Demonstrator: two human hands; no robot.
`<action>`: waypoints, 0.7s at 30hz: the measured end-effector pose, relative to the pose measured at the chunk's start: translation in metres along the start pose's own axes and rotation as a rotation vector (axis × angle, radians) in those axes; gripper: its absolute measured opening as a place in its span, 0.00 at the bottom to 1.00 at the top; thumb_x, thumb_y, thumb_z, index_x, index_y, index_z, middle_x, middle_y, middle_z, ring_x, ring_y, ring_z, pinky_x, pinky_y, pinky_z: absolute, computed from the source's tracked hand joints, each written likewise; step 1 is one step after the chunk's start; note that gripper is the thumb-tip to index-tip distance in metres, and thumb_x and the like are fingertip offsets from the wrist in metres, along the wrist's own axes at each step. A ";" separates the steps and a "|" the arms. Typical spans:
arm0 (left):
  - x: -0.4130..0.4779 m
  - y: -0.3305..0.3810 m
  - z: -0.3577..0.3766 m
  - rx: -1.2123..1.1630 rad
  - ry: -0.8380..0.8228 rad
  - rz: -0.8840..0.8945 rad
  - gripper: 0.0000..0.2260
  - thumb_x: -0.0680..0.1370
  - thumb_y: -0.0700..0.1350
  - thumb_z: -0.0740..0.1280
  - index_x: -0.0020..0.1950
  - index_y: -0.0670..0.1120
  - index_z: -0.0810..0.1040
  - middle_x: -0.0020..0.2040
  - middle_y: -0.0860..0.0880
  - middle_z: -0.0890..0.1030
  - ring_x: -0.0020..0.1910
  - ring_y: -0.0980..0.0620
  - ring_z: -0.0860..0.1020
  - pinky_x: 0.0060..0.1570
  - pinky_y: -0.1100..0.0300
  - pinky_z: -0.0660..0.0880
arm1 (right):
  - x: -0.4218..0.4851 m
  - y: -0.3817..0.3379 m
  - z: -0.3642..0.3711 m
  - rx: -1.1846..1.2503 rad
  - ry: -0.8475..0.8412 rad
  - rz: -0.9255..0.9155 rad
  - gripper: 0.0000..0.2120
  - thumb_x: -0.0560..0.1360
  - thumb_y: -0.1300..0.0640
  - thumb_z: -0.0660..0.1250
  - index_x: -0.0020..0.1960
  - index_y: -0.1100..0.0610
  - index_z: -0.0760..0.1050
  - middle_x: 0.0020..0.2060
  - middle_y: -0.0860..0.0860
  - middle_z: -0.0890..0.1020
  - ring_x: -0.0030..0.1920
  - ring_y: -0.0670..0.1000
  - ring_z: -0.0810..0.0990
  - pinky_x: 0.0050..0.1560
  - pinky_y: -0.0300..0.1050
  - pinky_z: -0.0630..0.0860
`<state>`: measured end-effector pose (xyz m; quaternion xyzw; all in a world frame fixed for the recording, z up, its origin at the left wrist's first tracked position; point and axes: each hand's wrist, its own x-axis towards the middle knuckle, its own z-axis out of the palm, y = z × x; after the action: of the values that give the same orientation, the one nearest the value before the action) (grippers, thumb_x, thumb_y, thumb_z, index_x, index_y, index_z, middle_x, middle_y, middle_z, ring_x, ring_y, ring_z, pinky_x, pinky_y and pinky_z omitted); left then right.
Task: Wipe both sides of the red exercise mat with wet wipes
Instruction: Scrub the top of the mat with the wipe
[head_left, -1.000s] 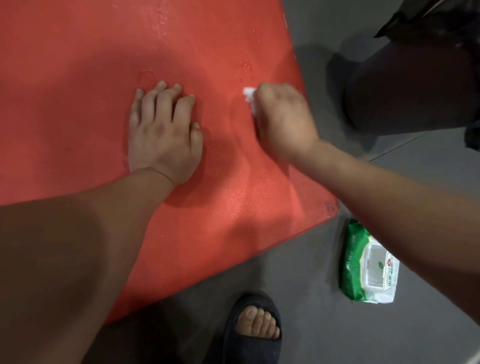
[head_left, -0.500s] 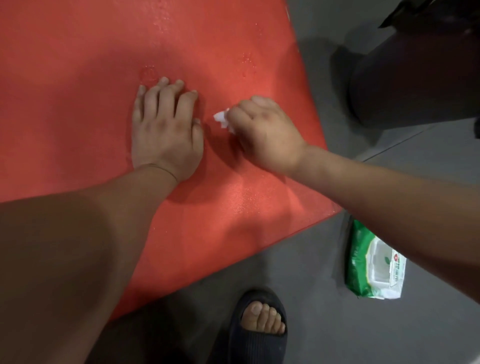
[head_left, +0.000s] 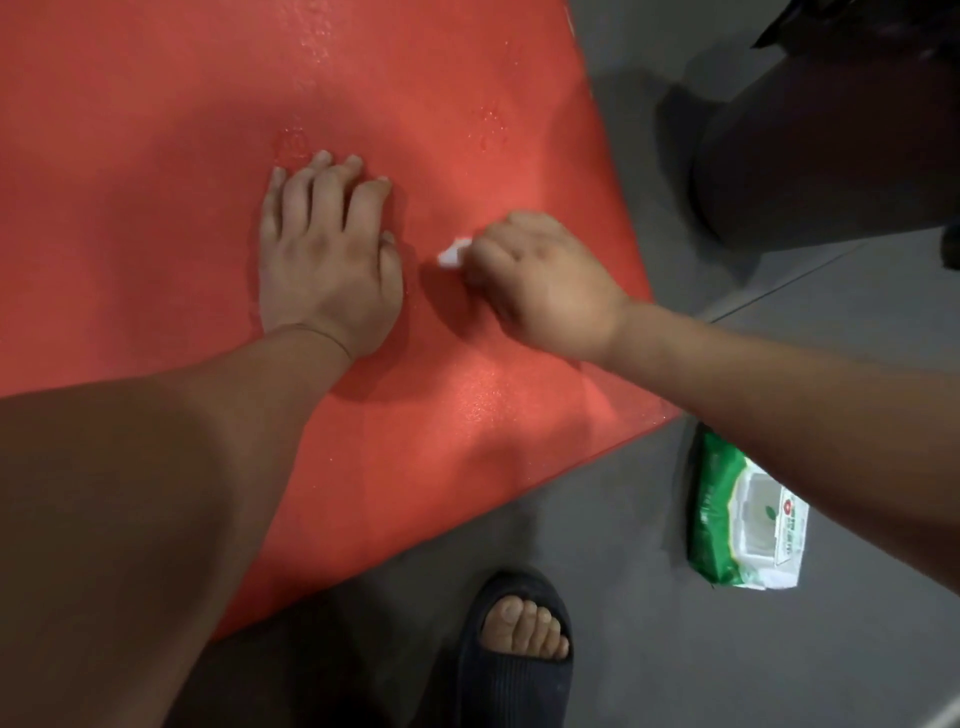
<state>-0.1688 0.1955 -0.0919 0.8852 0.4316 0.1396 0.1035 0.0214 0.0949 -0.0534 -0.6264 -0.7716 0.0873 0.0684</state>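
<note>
Red mat (head_left: 156, 208), white wipe (head_left: 453, 254), green-and-white pack (head_left: 737, 519), black slipper (head_left: 514, 675).

The grey floor (head_left: 675, 649) carries 4 things; the red mat (head_left: 156, 156) lies flat over its left and upper part; a green-and-white pack of wet wipes (head_left: 743, 525) lies just beside the mat's near right corner, lid up; a black slipper (head_left: 509, 675) stands near the mat's lower edge; a dark bulky object (head_left: 831, 156) sits at the upper right.
</note>
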 end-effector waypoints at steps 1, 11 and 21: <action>0.000 0.000 0.000 0.001 -0.005 -0.002 0.21 0.78 0.48 0.60 0.70 0.47 0.75 0.72 0.45 0.73 0.76 0.41 0.66 0.79 0.44 0.53 | -0.014 -0.010 0.002 0.025 -0.034 -0.058 0.12 0.83 0.56 0.59 0.62 0.54 0.78 0.47 0.53 0.80 0.46 0.59 0.77 0.49 0.55 0.74; -0.001 0.000 0.001 0.019 -0.004 -0.002 0.21 0.78 0.48 0.60 0.70 0.47 0.74 0.72 0.44 0.73 0.76 0.40 0.66 0.79 0.43 0.54 | -0.023 0.023 -0.017 -0.186 0.056 -0.036 0.07 0.84 0.53 0.60 0.50 0.54 0.73 0.39 0.54 0.76 0.40 0.59 0.75 0.40 0.54 0.69; -0.001 0.000 0.000 0.000 0.001 -0.006 0.20 0.78 0.48 0.60 0.69 0.47 0.74 0.72 0.43 0.73 0.75 0.40 0.66 0.79 0.43 0.54 | -0.064 -0.014 -0.006 -0.064 -0.155 -0.286 0.08 0.83 0.60 0.61 0.57 0.56 0.77 0.42 0.53 0.78 0.44 0.58 0.76 0.47 0.54 0.73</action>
<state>-0.1695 0.1947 -0.0921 0.8839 0.4341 0.1395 0.1036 0.0230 0.0295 -0.0440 -0.5032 -0.8583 0.1002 0.0003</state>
